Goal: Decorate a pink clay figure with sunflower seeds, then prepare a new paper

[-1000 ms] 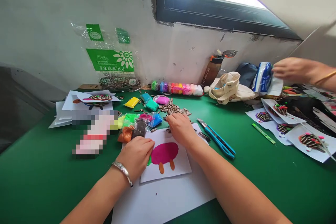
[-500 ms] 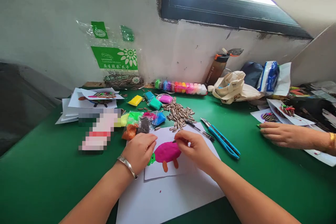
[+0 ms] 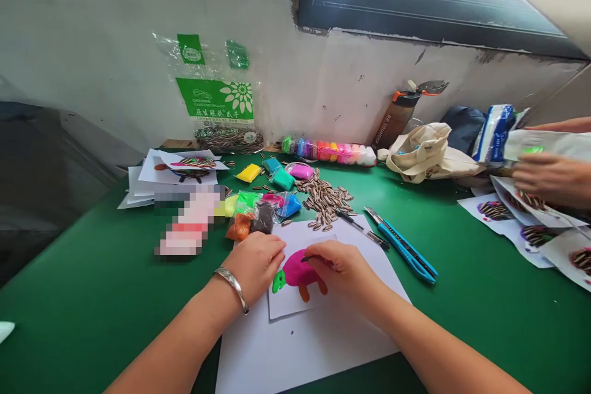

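Note:
A magenta clay body point(image 3: 298, 268) with a green head point(image 3: 279, 281) and two orange legs point(image 3: 304, 293) lies flat on a small white sheet point(image 3: 289, 308). My right hand point(image 3: 339, 265) pinches a dark sunflower seed point(image 3: 307, 258) over the magenta clay. Beside the upper left edge of that sheet rests my left hand point(image 3: 258, 258), its fingers pressed together; whether anything is under them is hidden. Beneath is a larger white sheet point(image 3: 305, 357). A pile of striped seeds point(image 3: 325, 198) sits just behind the sheets.
Clay packets point(image 3: 265, 212) lie behind my left hand. A pen point(image 3: 364, 231) and a blue cutter point(image 3: 401, 246) are to the right. Paper pictures point(image 3: 184, 166) stack at the left. Another person's hand point(image 3: 549, 178) is above pictures at the right. A seed bag point(image 3: 217, 101) leans on the wall.
The view has shifted, moving the table items rightward. My right hand has brought the seed inward over the clay body. The other person's hand has lifted, and a second one appears with a pale sheet or packet.

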{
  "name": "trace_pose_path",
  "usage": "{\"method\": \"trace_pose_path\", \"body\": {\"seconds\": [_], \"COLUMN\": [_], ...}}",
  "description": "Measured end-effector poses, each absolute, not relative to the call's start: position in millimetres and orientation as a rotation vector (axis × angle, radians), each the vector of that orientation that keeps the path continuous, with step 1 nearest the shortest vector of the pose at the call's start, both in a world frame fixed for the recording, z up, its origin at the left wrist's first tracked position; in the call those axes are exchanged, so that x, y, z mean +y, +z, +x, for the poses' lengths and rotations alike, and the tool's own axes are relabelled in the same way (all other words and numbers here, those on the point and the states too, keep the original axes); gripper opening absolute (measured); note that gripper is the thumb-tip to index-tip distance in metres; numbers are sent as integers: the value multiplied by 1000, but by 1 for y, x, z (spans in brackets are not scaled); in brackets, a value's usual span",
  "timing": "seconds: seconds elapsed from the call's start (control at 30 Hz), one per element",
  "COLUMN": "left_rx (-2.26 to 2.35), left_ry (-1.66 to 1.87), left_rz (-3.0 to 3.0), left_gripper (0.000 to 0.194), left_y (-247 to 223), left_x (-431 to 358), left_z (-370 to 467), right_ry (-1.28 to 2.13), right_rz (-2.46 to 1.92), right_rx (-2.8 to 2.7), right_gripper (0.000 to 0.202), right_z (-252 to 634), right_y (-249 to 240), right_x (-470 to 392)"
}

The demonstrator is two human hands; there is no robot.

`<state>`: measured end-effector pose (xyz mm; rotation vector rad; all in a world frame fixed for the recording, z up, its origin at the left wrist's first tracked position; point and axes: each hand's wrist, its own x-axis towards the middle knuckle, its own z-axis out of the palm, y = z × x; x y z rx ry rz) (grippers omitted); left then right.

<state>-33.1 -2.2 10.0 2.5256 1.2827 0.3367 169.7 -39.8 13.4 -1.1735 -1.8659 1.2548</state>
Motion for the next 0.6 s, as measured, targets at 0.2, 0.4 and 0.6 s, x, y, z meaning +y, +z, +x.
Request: {"method": "trace_pose_path", "body": {"seconds": [0.2,0.4,0.6], "left_rx": [1265,1245,1259], "left_ry": [287,257,174], "left_rz": [2548,2532,2460], "left_gripper": [17,16,17], "left_y": [12,15,18], "left_x": [-4,-2,0], "left_z": [-34,-35,-35], "right_ry": [724,549,466], "right_rz": [-1217,-1226,-1211], "right_rx": [-2147,-2235,-2235], "right_gripper": [25,32,36], "right_z": [159,149,145], "right_y": [6,-8,-12], "right_x": [-35,-33,-32]}}
